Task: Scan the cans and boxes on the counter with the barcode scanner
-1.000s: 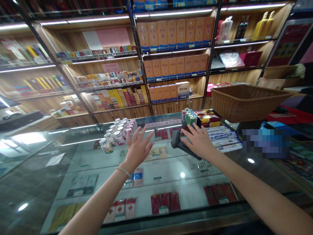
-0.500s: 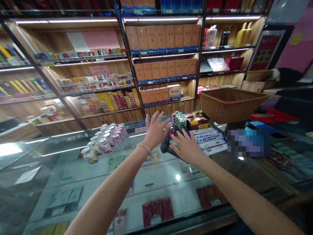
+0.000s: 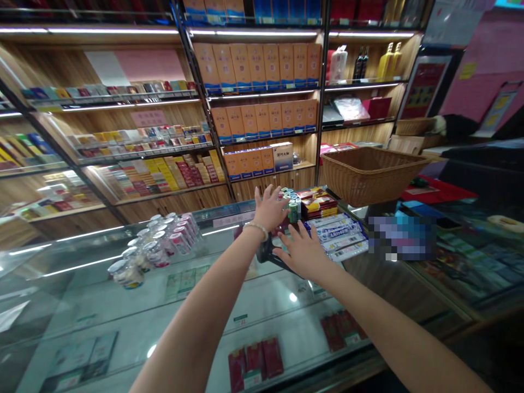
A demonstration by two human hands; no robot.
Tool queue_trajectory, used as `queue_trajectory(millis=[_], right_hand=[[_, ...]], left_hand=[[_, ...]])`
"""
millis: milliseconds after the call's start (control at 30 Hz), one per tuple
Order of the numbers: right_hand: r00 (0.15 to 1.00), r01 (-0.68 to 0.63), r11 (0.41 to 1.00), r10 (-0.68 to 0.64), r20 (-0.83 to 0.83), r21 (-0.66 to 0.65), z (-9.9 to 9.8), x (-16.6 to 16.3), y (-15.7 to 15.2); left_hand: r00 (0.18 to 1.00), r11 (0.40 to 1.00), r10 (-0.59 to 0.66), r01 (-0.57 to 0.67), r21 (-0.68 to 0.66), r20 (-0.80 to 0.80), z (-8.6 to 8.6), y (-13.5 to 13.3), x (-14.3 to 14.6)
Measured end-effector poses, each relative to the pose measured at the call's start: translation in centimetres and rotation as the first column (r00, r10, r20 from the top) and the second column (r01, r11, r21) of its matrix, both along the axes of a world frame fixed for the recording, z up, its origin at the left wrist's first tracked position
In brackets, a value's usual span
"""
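Note:
My left hand (image 3: pixel 270 210), a beaded bracelet (image 3: pixel 258 228) at its wrist, is stretched toward a group of small cylindrical tubs (image 3: pixel 293 210) with green and pale wraps, and partly covers them. Whether it touches them I cannot tell. My right hand (image 3: pixel 305 252) lies lower and to the right, fingers spread, beside a flat row of blue-and-white packets (image 3: pixel 339 234). Both hands appear to hold nothing. Beneath and between them shows a black device (image 3: pixel 265 251), partly hidden. Behind the packets is a stack of red-and-yellow packs (image 3: pixel 318 202).
A glass display counter (image 3: pixel 192 316) spans the foreground, with red packs (image 3: pixel 256 361) inside. Clear jars with white lids (image 3: pixel 126 273) stand in rows at left. A wicker basket (image 3: pixel 368 177) sits at the right back. Shelves of orange boxes (image 3: pixel 256 68) line the wall.
The view has swung right, so the counter and shelves sit farther left. My left hand has moved right, closer to the small tubs and my right hand. Both hands stay spread.

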State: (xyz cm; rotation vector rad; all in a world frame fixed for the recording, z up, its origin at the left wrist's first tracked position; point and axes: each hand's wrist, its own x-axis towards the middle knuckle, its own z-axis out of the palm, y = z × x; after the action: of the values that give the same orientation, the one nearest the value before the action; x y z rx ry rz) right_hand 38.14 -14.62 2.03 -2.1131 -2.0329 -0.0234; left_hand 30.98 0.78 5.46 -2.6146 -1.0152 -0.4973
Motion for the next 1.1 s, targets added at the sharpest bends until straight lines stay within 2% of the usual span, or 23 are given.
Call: queue_trajectory(millis=[333, 567, 867, 1100], right_hand=[[0.990, 0.137, 0.984, -0.132, 0.051, -0.112, 1.4, 3.0, 0.2], [0.974, 0.217, 0.975, -0.212, 0.079, -0.052, 0.6, 5.1, 1.2], [0.956, 0.270, 0.947, -0.285, 0.069, 0.173, 0.0, 6.6, 2.2], [0.956, 0.275, 0.943, -0.289, 0.049, 0.189, -0.3, 6.8, 2.6]], left_hand=[[0.999, 0.999, -0.046, 0.046, 0.001, 0.008, -0.5, 0.9, 0.4], [0.997, 0.998, -0.054, 0.055, -0.016, 0.050, -1.1, 1.2, 0.7], [0.995, 1.000, -0.016, 0.019, -0.025, 0.101, -1.0, 0.7, 1.5], [0.995, 1.000, -0.020, 0.021, -0.003, 0.100, -0.5, 0.4, 1.9]])
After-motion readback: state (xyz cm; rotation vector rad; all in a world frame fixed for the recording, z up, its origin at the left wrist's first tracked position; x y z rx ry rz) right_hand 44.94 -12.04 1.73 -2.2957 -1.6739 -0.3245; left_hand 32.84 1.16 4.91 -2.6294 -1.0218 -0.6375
